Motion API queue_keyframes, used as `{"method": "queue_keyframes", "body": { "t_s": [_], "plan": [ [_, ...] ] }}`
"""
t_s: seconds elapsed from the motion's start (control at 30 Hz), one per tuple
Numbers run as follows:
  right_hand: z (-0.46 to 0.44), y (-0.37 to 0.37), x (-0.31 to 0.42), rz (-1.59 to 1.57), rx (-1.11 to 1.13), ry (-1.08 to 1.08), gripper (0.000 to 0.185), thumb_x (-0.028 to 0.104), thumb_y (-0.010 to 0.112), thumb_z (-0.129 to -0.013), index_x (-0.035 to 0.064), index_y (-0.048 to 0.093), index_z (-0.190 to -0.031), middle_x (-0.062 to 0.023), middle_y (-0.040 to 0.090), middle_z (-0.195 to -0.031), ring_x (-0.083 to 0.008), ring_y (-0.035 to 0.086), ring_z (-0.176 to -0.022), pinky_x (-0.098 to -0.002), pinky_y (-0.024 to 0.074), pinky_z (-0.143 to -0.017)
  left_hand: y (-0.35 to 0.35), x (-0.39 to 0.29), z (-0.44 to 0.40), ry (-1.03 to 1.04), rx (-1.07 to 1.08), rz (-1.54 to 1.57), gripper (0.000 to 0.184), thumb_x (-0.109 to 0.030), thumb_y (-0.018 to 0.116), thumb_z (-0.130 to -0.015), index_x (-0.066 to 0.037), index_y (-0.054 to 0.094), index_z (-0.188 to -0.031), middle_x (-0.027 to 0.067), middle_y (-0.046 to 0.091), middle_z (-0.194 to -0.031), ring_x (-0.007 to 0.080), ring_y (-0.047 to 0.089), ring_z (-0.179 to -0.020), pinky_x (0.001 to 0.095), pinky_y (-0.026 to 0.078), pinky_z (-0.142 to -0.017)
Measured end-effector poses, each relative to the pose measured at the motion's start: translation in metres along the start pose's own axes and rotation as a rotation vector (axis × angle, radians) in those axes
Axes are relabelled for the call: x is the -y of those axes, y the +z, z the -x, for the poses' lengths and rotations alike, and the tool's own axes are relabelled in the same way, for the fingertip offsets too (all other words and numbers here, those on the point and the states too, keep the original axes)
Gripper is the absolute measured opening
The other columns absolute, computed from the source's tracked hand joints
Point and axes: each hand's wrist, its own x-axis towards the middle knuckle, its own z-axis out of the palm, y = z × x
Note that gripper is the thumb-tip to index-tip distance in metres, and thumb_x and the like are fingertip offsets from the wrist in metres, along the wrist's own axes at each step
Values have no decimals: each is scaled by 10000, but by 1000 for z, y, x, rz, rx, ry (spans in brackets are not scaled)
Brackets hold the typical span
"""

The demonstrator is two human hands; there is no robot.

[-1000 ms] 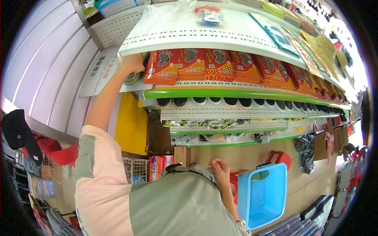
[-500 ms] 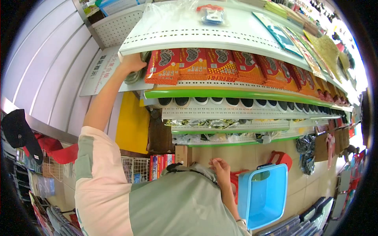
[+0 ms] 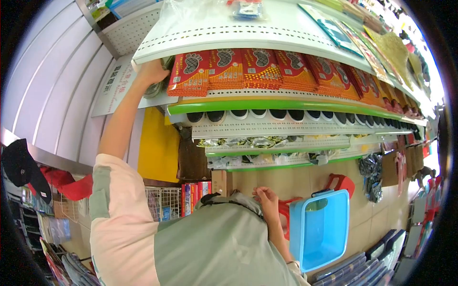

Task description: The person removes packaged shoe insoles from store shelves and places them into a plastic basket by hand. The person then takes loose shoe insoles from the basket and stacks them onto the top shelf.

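My left hand (image 3: 151, 73) reaches in under the left end of the top white shelf (image 3: 248, 34). Its fingers are round the edge of a greenish, glassy-looking item (image 3: 153, 89), partly hidden by the hand and the shelf. Just right of it, red and orange packets (image 3: 190, 74) with a dark footprint picture stand in a row. Near my waist is my right hand (image 3: 265, 194), its thumb and fingers curled together; whether anything small is between them cannot be made out. A light blue basket (image 3: 318, 231) is beside my right forearm.
Dark shoes (image 3: 279, 114) line the shelf below the packets, behind a green shelf edge (image 3: 286, 106). A red stool (image 3: 339, 183) is behind the basket. Lower left are a wire basket (image 3: 164, 202) and red-spined books (image 3: 193, 196). Black and red caps (image 3: 21, 164) hang at far left.
The view has shifted slightly, so the shelves appear a little higher and further left. My left hand stays at the glassy item, and my right hand keeps its curled pose.
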Motion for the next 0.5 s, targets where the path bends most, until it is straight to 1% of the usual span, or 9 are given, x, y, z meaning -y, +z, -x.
{"method": "queue_keyframes", "body": {
  "t_s": [0.1, 0.13, 0.17, 0.2, 0.23, 0.3, 0.37, 0.4, 0.5],
  "plan": [
    [4, 0, 1, 41, -9, -31, 178, 160, 627, -916, -2, 638, -988, -74, 683, -925, -137, 629, -828, -260, 492, -739, -1, 6, 1, 29, 19, -74, 665, -308, 680, -790, 29, 472, -1324, 290, 454, -1369, 413, 396, -1306, 422, 310, -1101],
    [6, 1, 5, 80, -12, -35, 188, 173, 621, -923, -1, 635, -994, -73, 683, -930, -134, 625, -836, -259, 490, -743, -31, -24, 3, -40, 134, -84, 687, -340, 656, -840, 39, 419, -1361, 304, 447, -1363, 420, 392, -1308, 431, 309, -1094],
    [8, 0, 9, 114, -32, -32, 199, 186, 615, -929, 0, 632, -1000, -72, 682, -936, -132, 621, -844, -257, 489, -747, -20, 0, 1, 21, 122, 0, 651, -376, 648, -856, 40, 470, -1324, 305, 499, -1311, 426, 441, -1267, 445, 334, -1068],
    [9, -4, 11, 132, -32, -55, 203, 188, 619, -926, -3, 636, -990, -64, 678, -905, -122, 612, -822, -255, 488, -735, -13, 14, 5, 249, -279, -209, 606, -403, 629, -874, 31, 523, -1283, 285, 557, -1254, 430, 494, -1214, 446, 367, -1037],
    [10, -8, 11, 144, -45, -71, 207, 190, 623, -922, -7, 641, -980, -55, 675, -873, -111, 603, -799, -253, 487, -723, -13, 25, 2, -107, 5, -238, 633, -431, 611, -885, 13, 497, -1321, 269, 552, -1273, 429, 490, -1219, 441, 361, -1047],
    [6, -20, 4, 75, -87, -125, 194, 186, 626, -921, -2, 635, -964, -44, 667, -845, -102, 599, -773, -253, 486, -688, -16, 53, 15, 179, -28, -697, 517, -343, 503, -977, -12, 465, -1372, 224, 531, -1334, 370, 515, -1220, 406, 366, -1059],
    [6, -36, -6, 57, -139, -131, 223, 198, 643, -902, -16, 641, -963, -55, 670, -840, -106, 601, -767, -254, 484, -681, -32, 35, 38, -27, -203, 358, 392, -285, 553, -971, -10, 610, -1245, 161, 609, -1264, 276, 591, -1146, 364, 455, -970],
    [10, -42, -3, 23, -172, -116, 259, 213, 658, -884, -31, 649, -969, -69, 674, -841, -113, 603, -764, -257, 484, -683, -49, -36, 62, -214, -414, 224, 351, -252, 530, -986, -18, 623, -1230, 138, 633, -1232, 262, 620, -1097, 342, 461, -980],
    [23, -63, 4, -32, -294, -13, 252, 207, 661, -875, -25, 649, -973, -76, 682, -850, -121, 617, -764, -263, 492, -683, -28, -78, 108, 43, -755, 313, 235, -146, 557, -973, 64, 656, -1015, 174, 686, -1033, 238, 681, -903, 311, 559, -772]
  ]
}}
